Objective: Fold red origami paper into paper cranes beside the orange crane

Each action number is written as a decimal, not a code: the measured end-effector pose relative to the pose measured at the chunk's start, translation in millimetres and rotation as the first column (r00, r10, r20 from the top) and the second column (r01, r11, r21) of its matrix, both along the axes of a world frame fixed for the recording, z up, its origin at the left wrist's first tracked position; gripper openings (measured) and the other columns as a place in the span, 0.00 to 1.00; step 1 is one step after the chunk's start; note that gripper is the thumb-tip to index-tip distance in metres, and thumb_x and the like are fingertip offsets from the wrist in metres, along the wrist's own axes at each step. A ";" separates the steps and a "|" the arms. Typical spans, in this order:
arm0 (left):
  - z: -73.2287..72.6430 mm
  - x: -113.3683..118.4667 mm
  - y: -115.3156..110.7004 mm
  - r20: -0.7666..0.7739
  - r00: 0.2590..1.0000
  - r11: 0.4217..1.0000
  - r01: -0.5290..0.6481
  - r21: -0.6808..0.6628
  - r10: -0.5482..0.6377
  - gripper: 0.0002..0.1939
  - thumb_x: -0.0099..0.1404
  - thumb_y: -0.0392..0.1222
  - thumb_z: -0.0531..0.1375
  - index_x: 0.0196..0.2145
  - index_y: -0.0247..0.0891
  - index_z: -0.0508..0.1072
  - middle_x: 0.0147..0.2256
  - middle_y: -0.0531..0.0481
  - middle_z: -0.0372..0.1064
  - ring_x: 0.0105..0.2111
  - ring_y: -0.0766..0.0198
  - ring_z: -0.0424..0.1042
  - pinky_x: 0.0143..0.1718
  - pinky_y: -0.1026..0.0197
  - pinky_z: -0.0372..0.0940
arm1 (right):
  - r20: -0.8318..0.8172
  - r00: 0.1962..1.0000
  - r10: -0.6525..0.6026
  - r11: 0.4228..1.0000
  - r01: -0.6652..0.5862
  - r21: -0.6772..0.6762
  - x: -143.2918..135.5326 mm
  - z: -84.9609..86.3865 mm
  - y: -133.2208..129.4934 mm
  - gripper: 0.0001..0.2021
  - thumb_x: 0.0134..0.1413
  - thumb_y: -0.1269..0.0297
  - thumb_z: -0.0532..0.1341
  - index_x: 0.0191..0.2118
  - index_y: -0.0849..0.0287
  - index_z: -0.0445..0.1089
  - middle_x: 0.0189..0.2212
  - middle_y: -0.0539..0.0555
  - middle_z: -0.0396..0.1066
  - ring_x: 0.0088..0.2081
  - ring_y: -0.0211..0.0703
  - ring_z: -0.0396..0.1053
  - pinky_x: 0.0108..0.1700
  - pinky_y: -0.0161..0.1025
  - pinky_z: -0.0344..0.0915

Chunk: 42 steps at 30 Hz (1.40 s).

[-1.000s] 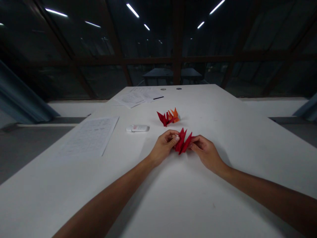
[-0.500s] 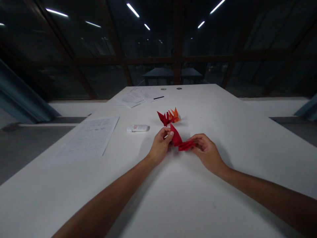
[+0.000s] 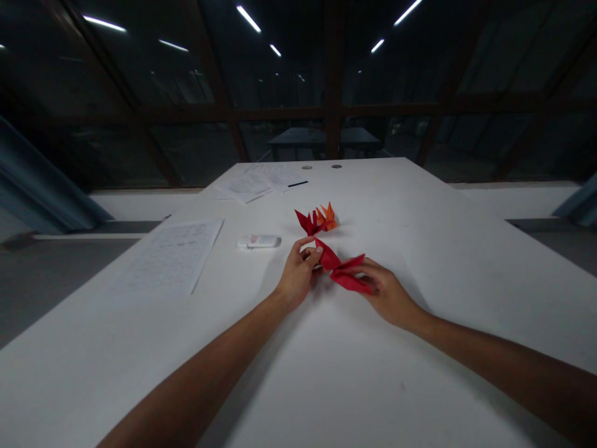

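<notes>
A folded red origami paper is held just above the white table between both hands. My left hand pinches its upper left point between thumb and fingers. At its right end, my right hand has its fingers between two spread flaps, and part of those fingers is hidden by the paper. Just beyond my left hand stand a dark red origami crane and an orange origami crane, close together.
On the table, a white bottle-like item with printing lies left of the cranes. A written sheet is farther left. More papers, a black pen and two small round discs are toward the back edge.
The right end of the red paper has opened from a narrow bundle into two separate flaps. My right fingers have moved in between them. My left hand has shifted slightly left.
</notes>
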<state>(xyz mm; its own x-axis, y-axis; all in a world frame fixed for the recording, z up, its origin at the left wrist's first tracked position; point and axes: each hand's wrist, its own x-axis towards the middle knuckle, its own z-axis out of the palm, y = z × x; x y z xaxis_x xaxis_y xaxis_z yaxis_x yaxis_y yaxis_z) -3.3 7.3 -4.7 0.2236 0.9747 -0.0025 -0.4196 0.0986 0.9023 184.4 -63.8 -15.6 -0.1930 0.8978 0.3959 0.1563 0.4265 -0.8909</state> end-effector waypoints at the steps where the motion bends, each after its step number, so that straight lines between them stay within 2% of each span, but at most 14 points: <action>1: -0.1 0.1 -0.4 -0.004 1.000 1.000 -0.001 0.005 0.001 0.27 0.56 0.43 0.71 0.51 0.44 0.66 0.32 0.57 0.68 0.29 0.68 0.71 0.32 0.62 0.70 | 0.017 1.000 0.009 1.000 -0.009 0.007 0.0 0.9 -0.8 0.14 0.61 0.66 0.63 0.52 0.47 0.76 0.53 0.56 0.71 0.55 0.50 0.69 0.57 0.50 0.69; 3: -1.7 0.9 -1.0 -0.022 1.000 0.999 0.003 0.051 -0.002 0.31 0.57 0.39 0.69 0.55 0.46 0.64 0.38 0.54 0.70 0.29 0.68 0.72 0.32 0.62 0.71 | 0.034 0.999 0.006 1.000 -0.006 0.002 0.5 1.0 -2.1 0.18 0.62 0.68 0.61 0.55 0.46 0.74 0.54 0.56 0.70 0.54 0.49 0.69 0.56 0.49 0.69; 5: -4.8 2.3 -1.1 -0.087 0.996 0.992 0.025 0.122 -0.014 0.28 0.58 0.37 0.66 0.55 0.44 0.66 0.43 0.50 0.71 0.31 0.67 0.73 0.34 0.61 0.71 | 0.035 0.999 -0.008 1.000 0.009 -0.016 1.5 -0.9 -2.6 0.20 0.62 0.68 0.61 0.58 0.46 0.71 0.56 0.56 0.68 0.51 0.46 0.70 0.50 0.46 0.72; 8: -9.4 3.5 -0.1 -0.238 0.971 0.981 0.062 0.185 -0.016 0.16 0.58 0.35 0.64 0.46 0.37 0.73 0.40 0.48 0.73 0.32 0.65 0.73 0.37 0.61 0.71 | 0.033 0.999 0.000 1.000 0.000 -0.024 2.8 -4.0 -2.8 0.20 0.62 0.68 0.60 0.59 0.46 0.70 0.56 0.57 0.66 0.47 0.44 0.71 0.47 0.44 0.73; 12: -8.0 1.0 0.6 -0.278 0.960 0.968 0.036 0.249 0.036 0.11 0.56 0.39 0.67 0.38 0.34 0.77 0.39 0.47 0.72 0.35 0.64 0.72 0.37 0.63 0.69 | 0.049 0.997 0.063 0.998 -0.063 0.008 3.8 -0.9 -4.7 0.17 0.63 0.64 0.61 0.56 0.46 0.73 0.60 0.57 0.64 0.56 0.49 0.67 0.53 0.48 0.71; 16: -1.4 -1.3 -1.6 -0.288 0.957 0.981 0.034 0.191 0.022 0.15 0.57 0.46 0.69 0.38 0.34 0.77 0.39 0.46 0.72 0.30 0.66 0.71 0.32 0.63 0.68 | 0.099 0.989 0.111 0.993 -0.113 0.015 4.6 5.1 -6.5 0.13 0.66 0.58 0.59 0.51 0.48 0.77 0.63 0.57 0.63 0.63 0.54 0.63 0.59 0.52 0.67; 20: 0.6 -1.0 -3.1 -0.278 0.960 0.988 0.084 0.132 -0.044 0.18 0.57 0.48 0.70 0.41 0.34 0.78 0.38 0.46 0.73 0.30 0.65 0.71 0.33 0.62 0.67 | 0.089 0.991 0.096 0.995 -0.097 0.009 2.5 4.9 -4.6 0.14 0.66 0.55 0.59 0.51 0.49 0.77 0.60 0.58 0.66 0.61 0.53 0.65 0.61 0.53 0.65; 23: 0.4 -1.5 -2.5 -0.313 0.945 0.974 0.153 0.166 -0.094 0.16 0.57 0.47 0.69 0.41 0.36 0.79 0.41 0.45 0.73 0.35 0.62 0.72 0.37 0.62 0.67 | 0.047 0.998 0.030 1.000 -0.030 -0.010 -0.9 2.2 -2.6 0.12 0.62 0.57 0.63 0.50 0.49 0.76 0.55 0.57 0.71 0.57 0.51 0.69 0.58 0.50 0.67; 28: 2.1 -1.5 -4.2 -0.465 0.883 0.901 0.249 0.355 -0.061 0.10 0.62 0.45 0.65 0.39 0.39 0.81 0.48 0.42 0.73 0.49 0.53 0.71 0.53 0.54 0.64 | -0.080 0.997 -0.004 0.985 -0.010 -0.171 -4.0 -3.9 0.2 0.10 0.57 0.64 0.66 0.46 0.53 0.72 0.43 0.52 0.75 0.45 0.45 0.73 0.49 0.44 0.69; 32: 2.1 -1.0 -12.8 -0.469 0.881 0.860 0.289 0.421 -0.066 0.18 0.70 0.54 0.57 0.45 0.41 0.80 0.53 0.42 0.72 0.59 0.49 0.65 0.64 0.49 0.54 | -0.138 0.983 -0.122 0.981 0.098 -0.167 -2.5 -8.2 2.8 0.12 0.56 0.63 0.66 0.46 0.54 0.69 0.39 0.50 0.74 0.40 0.43 0.72 0.43 0.40 0.67; 34: 2.9 -1.8 -17.9 -0.474 0.874 0.838 0.335 0.431 -0.106 0.24 0.70 0.59 0.54 0.51 0.42 0.77 0.58 0.41 0.68 0.63 0.48 0.61 0.66 0.48 0.51 | -0.160 0.975 -0.154 0.976 0.125 -0.178 -1.5 -9.5 3.8 0.17 0.57 0.61 0.66 0.51 0.52 0.65 0.35 0.48 0.72 0.34 0.41 0.70 0.36 0.38 0.65; 36: 5.0 -2.8 -21.4 -0.513 0.844 0.779 0.427 0.459 -0.160 0.27 0.69 0.62 0.54 0.53 0.42 0.77 0.63 0.41 0.62 0.65 0.47 0.57 0.67 0.46 0.48 | -0.155 0.975 -0.158 0.974 0.127 -0.190 -0.6 -10.0 4.5 0.20 0.57 0.60 0.67 0.53 0.52 0.64 0.33 0.47 0.71 0.31 0.40 0.68 0.33 0.37 0.63; 39: 8.7 -3.3 -21.8 -0.555 0.793 0.680 0.552 0.482 -0.251 0.29 0.67 0.64 0.55 0.55 0.43 0.75 0.65 0.40 0.58 0.65 0.45 0.56 0.67 0.45 0.49 | -0.112 0.980 -0.163 0.975 0.142 -0.173 0.3 -9.0 4.7 0.15 0.58 0.58 0.66 0.49 0.53 0.68 0.33 0.48 0.70 0.32 0.40 0.66 0.32 0.37 0.62; 42: 9.4 -3.0 -18.4 -0.527 0.789 0.627 0.591 0.507 -0.317 0.31 0.66 0.64 0.58 0.58 0.43 0.73 0.63 0.38 0.61 0.63 0.43 0.60 0.65 0.44 0.53 | -0.091 0.980 -0.176 0.977 0.163 -0.139 0.8 -6.7 4.8 0.12 0.57 0.58 0.66 0.44 0.54 0.68 0.33 0.49 0.69 0.32 0.40 0.66 0.32 0.37 0.63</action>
